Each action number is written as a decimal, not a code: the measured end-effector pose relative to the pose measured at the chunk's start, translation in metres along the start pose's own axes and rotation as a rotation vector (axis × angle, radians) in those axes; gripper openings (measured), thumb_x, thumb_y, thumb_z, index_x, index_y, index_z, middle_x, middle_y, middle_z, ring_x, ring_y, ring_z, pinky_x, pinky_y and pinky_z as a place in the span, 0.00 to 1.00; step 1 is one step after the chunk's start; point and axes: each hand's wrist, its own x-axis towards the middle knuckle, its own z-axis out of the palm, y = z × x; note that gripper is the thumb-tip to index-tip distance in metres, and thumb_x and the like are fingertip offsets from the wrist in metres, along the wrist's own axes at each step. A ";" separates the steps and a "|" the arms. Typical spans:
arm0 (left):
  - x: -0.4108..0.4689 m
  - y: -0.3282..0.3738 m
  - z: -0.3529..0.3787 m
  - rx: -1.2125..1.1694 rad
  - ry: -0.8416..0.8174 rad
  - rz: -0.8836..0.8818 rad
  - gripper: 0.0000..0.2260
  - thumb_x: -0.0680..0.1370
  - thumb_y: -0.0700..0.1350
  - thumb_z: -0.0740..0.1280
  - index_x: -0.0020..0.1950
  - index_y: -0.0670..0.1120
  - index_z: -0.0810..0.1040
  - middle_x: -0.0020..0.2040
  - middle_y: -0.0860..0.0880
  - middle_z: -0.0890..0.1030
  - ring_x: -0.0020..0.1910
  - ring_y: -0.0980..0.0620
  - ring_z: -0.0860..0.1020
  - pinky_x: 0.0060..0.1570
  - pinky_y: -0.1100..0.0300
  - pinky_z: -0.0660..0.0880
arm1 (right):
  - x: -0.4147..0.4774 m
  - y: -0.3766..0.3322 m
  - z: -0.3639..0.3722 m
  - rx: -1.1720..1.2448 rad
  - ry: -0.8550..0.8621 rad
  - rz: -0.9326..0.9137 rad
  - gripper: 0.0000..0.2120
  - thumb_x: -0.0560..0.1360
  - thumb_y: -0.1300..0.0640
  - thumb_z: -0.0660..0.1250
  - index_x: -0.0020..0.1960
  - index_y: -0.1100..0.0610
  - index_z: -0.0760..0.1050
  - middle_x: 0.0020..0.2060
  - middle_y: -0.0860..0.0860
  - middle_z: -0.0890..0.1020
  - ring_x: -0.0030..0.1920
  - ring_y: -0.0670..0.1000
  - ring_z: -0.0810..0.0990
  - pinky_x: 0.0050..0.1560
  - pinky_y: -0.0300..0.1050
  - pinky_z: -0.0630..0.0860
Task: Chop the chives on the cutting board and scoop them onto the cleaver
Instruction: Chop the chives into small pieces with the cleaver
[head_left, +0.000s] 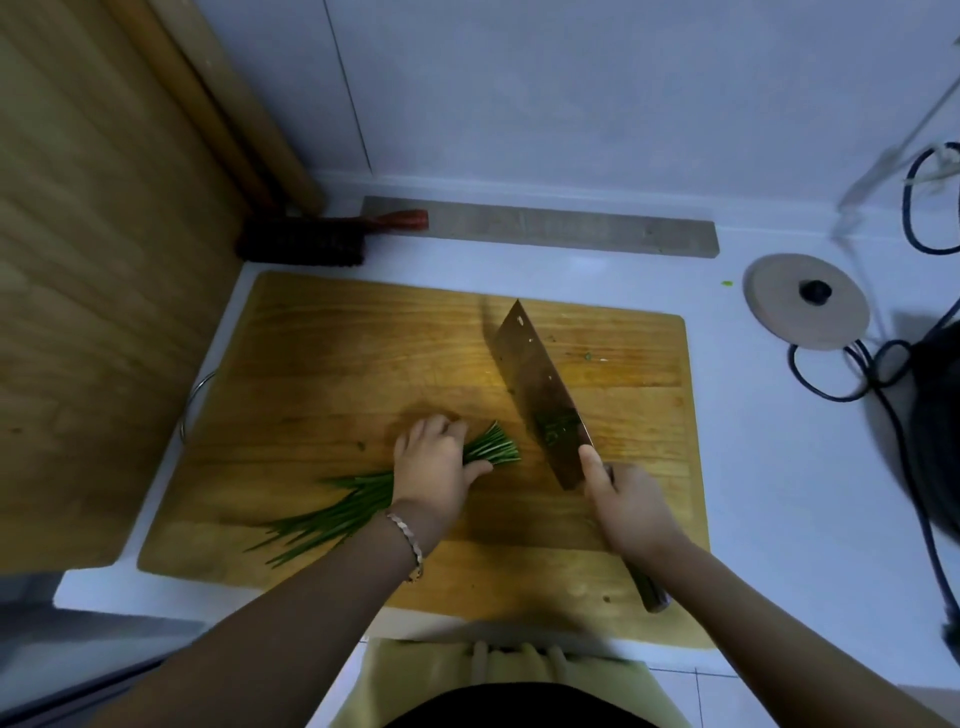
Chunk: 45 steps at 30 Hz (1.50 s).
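A bunch of long green chives (337, 506) lies on the wooden cutting board (363, 353), its cut ends fanning out to the right of my left hand (434, 470). That hand presses down on the bunch with its fingers curled over it. My right hand (626, 501) grips the handle of a broad cleaver (537, 384), forefinger along the blade's side. The blade is tilted, a short way right of the chive ends, its tip pointing away from me. Green bits cling to the blade near the handle.
A dark brush with a red handle (332, 236) and a grey strip (545, 226) lie behind the board. A round lid with a black knob (805, 299) and black cables (878, 384) sit at the right. A wooden panel (93, 260) stands on the left.
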 end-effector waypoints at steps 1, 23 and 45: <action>0.004 0.000 -0.004 -0.011 -0.037 -0.046 0.21 0.76 0.54 0.66 0.65 0.45 0.71 0.65 0.45 0.71 0.66 0.44 0.65 0.65 0.48 0.64 | -0.001 0.000 0.000 0.003 -0.008 -0.003 0.23 0.79 0.44 0.50 0.30 0.51 0.68 0.27 0.50 0.74 0.29 0.48 0.74 0.32 0.41 0.67; -0.006 0.014 0.033 0.209 0.014 0.098 0.20 0.80 0.35 0.57 0.72 0.37 0.61 0.67 0.40 0.65 0.65 0.39 0.63 0.66 0.48 0.62 | -0.020 -0.013 0.011 -0.216 -0.062 0.029 0.23 0.79 0.44 0.52 0.36 0.58 0.72 0.26 0.49 0.72 0.25 0.46 0.70 0.26 0.37 0.63; -0.005 0.006 0.033 0.271 0.014 0.185 0.23 0.81 0.36 0.56 0.74 0.39 0.53 0.70 0.42 0.64 0.67 0.38 0.61 0.67 0.47 0.62 | -0.016 0.003 0.027 -0.195 -0.064 0.032 0.21 0.79 0.45 0.53 0.31 0.54 0.68 0.24 0.48 0.70 0.24 0.46 0.68 0.26 0.38 0.63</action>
